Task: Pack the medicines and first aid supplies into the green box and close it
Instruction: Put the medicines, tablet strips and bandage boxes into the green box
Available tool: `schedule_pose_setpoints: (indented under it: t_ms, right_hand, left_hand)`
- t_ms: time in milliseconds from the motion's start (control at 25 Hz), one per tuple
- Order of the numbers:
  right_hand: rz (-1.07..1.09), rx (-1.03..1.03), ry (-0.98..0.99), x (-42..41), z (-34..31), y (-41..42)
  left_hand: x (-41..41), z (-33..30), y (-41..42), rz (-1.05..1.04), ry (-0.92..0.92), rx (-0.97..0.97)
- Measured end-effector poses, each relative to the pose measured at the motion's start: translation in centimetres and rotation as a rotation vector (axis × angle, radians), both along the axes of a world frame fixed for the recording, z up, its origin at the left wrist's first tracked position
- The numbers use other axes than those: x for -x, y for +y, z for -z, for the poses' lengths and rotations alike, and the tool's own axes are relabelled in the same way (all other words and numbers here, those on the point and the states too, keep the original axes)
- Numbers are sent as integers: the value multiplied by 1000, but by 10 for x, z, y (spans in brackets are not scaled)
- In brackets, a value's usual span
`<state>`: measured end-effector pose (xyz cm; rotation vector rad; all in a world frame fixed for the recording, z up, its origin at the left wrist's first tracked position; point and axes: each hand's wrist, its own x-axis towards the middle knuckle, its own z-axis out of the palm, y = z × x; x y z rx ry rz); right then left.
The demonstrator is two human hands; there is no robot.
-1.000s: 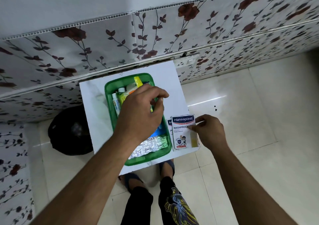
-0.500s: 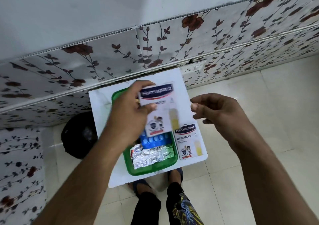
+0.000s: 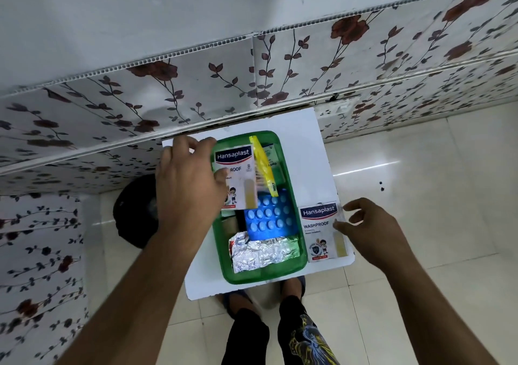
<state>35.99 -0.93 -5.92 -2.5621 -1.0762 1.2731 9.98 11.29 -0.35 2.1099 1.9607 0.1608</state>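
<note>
1 plaster pack (image 3: 236,179) now boxed, 1 outside (image 3: 322,231)

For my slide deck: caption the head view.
Left hand lowers Hansaplast packet into green plastic box; right hand reaches second packet.

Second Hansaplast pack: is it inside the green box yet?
No, the second Hansaplast pack lies on the white board, right of the green box.

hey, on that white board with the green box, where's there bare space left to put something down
The white board is bare right of the green box, from the wall down to the Hansaplast packet. A narrow strip runs along the near edge. Left of the box, the left hand hides most. The box itself is crowded.
</note>
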Motion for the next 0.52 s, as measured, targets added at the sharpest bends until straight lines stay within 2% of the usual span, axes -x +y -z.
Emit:
schedule_pose_setpoints:
  t_ms: [120, 240, 400, 520]
  right_hand:
    - [-59, 39, -46, 6, 13, -7]
    - [-76, 66, -82, 11, 20, -10]
    - [-56, 41, -121, 16, 21, -9]
    - [-38, 27, -163, 18, 18, -9]
  left_hand:
    - [6, 0, -7, 181, 29, 66]
    - [11, 10, -9, 354, 198, 136]
    - [17, 16, -7, 358, 267, 97]
    - [17, 16, -9, 321, 166, 44]
